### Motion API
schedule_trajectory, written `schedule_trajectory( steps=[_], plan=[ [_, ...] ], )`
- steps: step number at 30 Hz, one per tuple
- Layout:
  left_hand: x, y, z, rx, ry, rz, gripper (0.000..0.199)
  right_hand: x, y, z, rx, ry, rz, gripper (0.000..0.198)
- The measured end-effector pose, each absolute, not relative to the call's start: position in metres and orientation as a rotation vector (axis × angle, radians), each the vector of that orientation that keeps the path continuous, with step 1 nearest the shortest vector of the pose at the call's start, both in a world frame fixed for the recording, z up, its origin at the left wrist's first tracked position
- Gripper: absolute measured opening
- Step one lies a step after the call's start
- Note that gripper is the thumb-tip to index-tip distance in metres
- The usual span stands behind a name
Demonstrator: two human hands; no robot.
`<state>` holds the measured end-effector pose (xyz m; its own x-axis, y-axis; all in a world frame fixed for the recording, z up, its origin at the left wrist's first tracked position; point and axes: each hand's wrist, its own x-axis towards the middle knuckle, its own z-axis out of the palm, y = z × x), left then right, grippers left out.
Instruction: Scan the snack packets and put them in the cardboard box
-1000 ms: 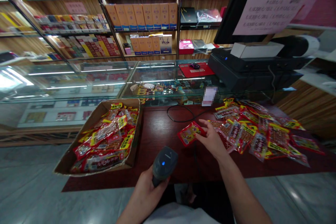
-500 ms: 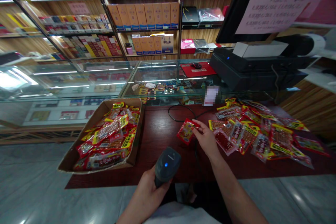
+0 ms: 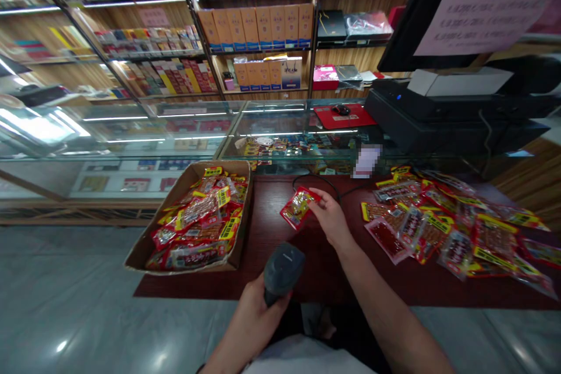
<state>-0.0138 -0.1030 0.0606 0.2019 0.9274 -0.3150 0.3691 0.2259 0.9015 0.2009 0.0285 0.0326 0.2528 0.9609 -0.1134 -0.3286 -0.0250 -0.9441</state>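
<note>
Fingers of the bare right hand pinch a flat, glossy red plastic packet with a yellowish printed panel by its right-hand edge, drawn in narrow on the film; most of the printed face is uncovered. The packet is at the dark reddish-brown wooden counter, between a brown cardboard box full of red-and-yellow packets and a loose spread of similar packets on the right; whether its lower corner touches the wood cannot be told. The bare left hand has its fingers wrapped around the handle of a dark grey, pistol-shaped barcode scanner, whose head is near the packet, on the person's side, and apart from it.

Keeping the pinch at the rim seems sound, since a fuller grip would likely crease the film or cover a printed code. Any code on the packet is too small to make out, so a turn of the wrist may be needed to bring the right face square to the scanner's head. A slight tilt would probably cut the glare. A steady left wrist should help, with the aim well clear of the loose spread so that no other packet falls in line.
</note>
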Motion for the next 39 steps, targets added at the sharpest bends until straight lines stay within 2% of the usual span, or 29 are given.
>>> schedule_trajectory(
  steps=[5,9,12,15,17,20,23,27,31,36,39],
  plan=[
    [-0.027,-0.109,0.058,1.313,1.493,0.694,0.019,0.11,0.089,0.075,-0.984,-0.843,1.406,0.037],
    [-0.028,-0.11,0.057,1.281,1.511,0.7,0.023,0.081,0.097,0.087,-1.017,-1.046,1.373,0.041],
    [-0.026,-0.106,0.05,1.296,1.508,0.682,0.025,0.119,0.074,0.069,-1.131,-1.129,1.25,0.029],
    [-0.023,-0.098,0.043,1.339,1.466,0.626,0.025,0.197,0.033,0.045,-1.383,-1.162,1.019,0.021],
    [-0.02,-0.093,0.041,1.358,1.429,0.591,0.025,0.257,0.002,0.033,-1.659,-1.167,0.722,0.027],
    [-0.013,-0.088,0.041,1.367,1.388,0.571,0.024,0.33,-0.04,0.021,-1.973,-1.166,0.456,0.035],
    [-0.006,-0.087,0.042,1.375,1.358,0.558,0.022,0.364,-0.066,0.011,-2.414,-1.422,0.184,0.045],
    [0.0,-0.091,0.042,1.416,1.345,0.549,0.019,0.368,-0.07,-0.002,-2.556,-1.631,0.125,0.058],
    [-0.003,-0.094,0.043,1.442,1.363,0.538,0.021,0.367,-0.061,-0.004,-2.557,-1.606,0.194,0.049],
    [-0.01,-0.095,0.046,1.397,1.397,0.567,0.021,0.356,-0.052,0.004,-2.478,-1.593,0.257,0.017],
    [-0.011,-0.096,0.048,1.4,1.401,0.583,0.02,0.348,-0.052,0.005,-2.408,-1.647,0.264,0.019]
  ],
)
